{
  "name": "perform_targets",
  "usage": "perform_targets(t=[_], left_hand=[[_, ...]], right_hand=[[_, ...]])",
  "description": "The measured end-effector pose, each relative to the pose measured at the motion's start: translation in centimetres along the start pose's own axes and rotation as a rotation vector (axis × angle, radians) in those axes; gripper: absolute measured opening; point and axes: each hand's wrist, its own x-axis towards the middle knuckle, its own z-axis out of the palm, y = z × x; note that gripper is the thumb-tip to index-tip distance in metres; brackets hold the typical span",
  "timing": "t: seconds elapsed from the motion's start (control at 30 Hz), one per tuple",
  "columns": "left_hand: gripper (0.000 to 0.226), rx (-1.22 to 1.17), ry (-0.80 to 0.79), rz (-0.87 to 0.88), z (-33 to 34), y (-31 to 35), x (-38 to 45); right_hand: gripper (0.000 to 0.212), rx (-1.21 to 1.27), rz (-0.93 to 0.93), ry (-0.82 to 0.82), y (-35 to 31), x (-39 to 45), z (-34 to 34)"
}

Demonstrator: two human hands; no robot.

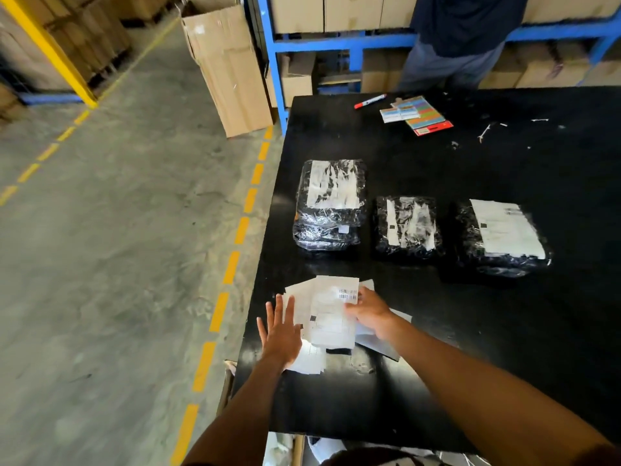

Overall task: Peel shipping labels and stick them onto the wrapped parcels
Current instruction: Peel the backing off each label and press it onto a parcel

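1. the stack of shipping labels [331,314] lies loose and fanned on the near left part of the black table [437,364], close to its left edge. i can't count the sheets, they overlap too much.
2. the top label [336,299] has a barcode at its upper right corner and sits roughly square to the person.
3. the left hand [280,332] lies flat on the left side of the stack, fingers spread apart, pressing the sheets down rather than gripping anything.
4. the right hand [369,312] is at the right edge of the top sheet, fingers curled toward it. whether it has actually pinched a corner i can't tell from here.
5. my read: this is the picking stage, getting one label free of the pile before peeling. next it needs a corner lifted cleanly off the backing while the other hand holds the pile still, then a carry across to a parcel.
6. beyond the stack i count three groups of wrapped parcels [408,225] in a row: the left group looks like two stacked, so four parcels perhaps. all show white paper on top already, so which one wants a label is unclear.
7. further back lie one red marker [369,101] and a small pile of coloured cards [418,114].
8. another person [460,38] stands at the blue shelving [279,79] behind the table.
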Motion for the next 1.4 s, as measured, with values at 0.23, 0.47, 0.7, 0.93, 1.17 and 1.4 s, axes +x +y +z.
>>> perform_targets(t=[0.23, 0.47, 0.7, 0.93, 1.17, 1.4], left_hand=[[0.062, 0.04, -0.05, -0.009, -0.3, 0.5, 0.5], [0.065, 0.038, -0.031, -0.057, -1.2, 1.7, 0.8], [0.032, -0.797, 0.091, 0.097, -6.7, 9.5, 1.4], [0.023, -1.204, -0.026, 0.183, -11.3, 16.7, 1.7], [0.022, -1.164, -0.054, 0.279, -13.2, 19.6, 2.8], [0.017, -1.13, 0.066, 0.416, -15.2, 21.3, 3.2]], right_hand=[[0.03, 0.167, 0.019, 0.141, 0.4, -0.6, -1.4], [0.029, 0.308, 0.068, 0.143, 0.1, -0.9, -5.5], [0.026, 0.425, -0.04, 0.074, -1.1, -2.4, -8.7], [0.012, 0.497, -0.202, 0.051, -2.8, -3.0, -12.6], [0.012, 0.484, -0.398, 0.254, -4.0, -3.0, -17.8], [0.01, 0.174, -0.524, 0.151, -5.2, -2.6, -19.9]])
